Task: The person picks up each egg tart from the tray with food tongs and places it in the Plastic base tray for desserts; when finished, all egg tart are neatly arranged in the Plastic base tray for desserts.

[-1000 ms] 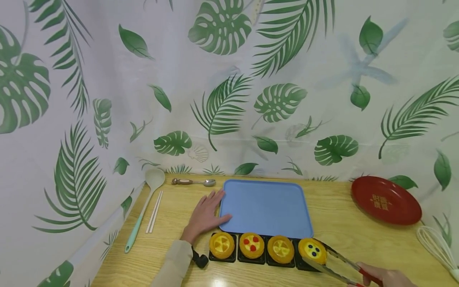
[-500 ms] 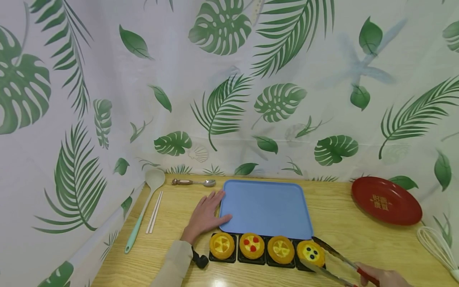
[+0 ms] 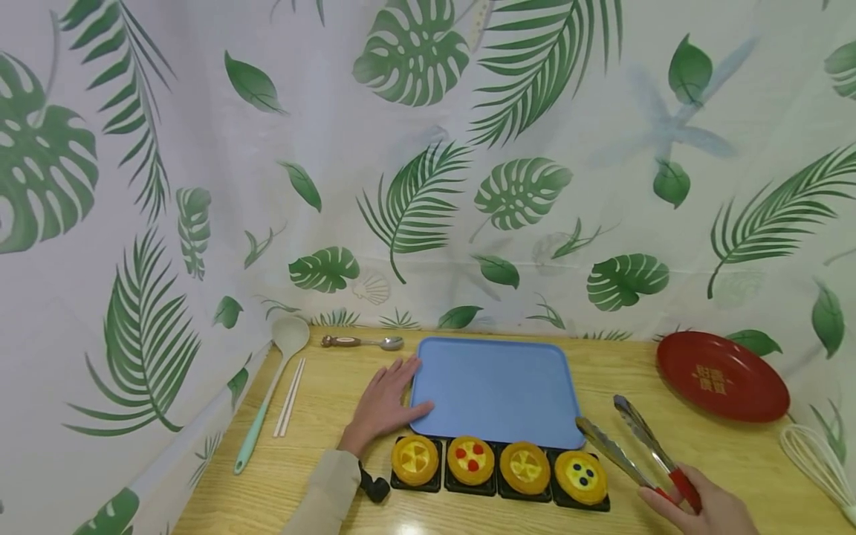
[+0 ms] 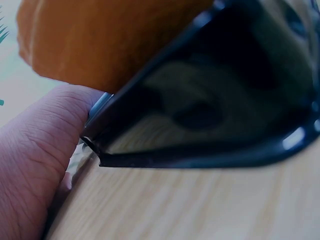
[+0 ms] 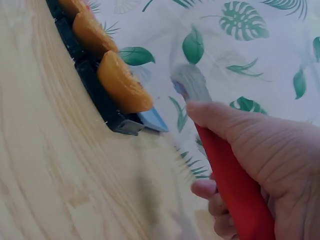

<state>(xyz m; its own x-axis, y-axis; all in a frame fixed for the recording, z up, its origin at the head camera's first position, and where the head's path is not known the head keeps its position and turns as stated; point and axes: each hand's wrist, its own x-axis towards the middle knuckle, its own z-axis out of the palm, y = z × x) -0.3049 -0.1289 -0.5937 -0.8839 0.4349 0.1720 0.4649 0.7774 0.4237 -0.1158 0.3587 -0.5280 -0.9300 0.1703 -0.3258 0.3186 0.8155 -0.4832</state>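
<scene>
My left hand (image 3: 388, 405) lies with fingers extended on the left edge of the blue tray (image 3: 495, 390). With my right hand (image 3: 715, 511) I grip red-handled metal tongs (image 3: 686, 489), whose arms are spread apart with nothing between them. Their tips stand above the table, near the tray's lower right corner. In front of the tray, several egg tarts sit in a row on black holders. The rightmost tart (image 3: 581, 477) has dark blue dots and is just left of the tongs; another tart (image 3: 471, 458) has red dots. In the right wrist view, my thumb lies along the red handle (image 5: 232, 185).
To the left lie a ladle (image 3: 267, 401) with a mint handle, white chopsticks (image 3: 289, 397) and a small spoon (image 3: 361, 342). On the right a red oval plate (image 3: 722, 376) leans by the wall, with a whisk (image 3: 816, 468) below it. Leaf-patterned cloth (image 3: 428, 208) hangs behind.
The tongs have come off the rightmost tart and moved up and right, their arms clear of it. That tart shifted slightly on its holder. My left hand has stayed still.
</scene>
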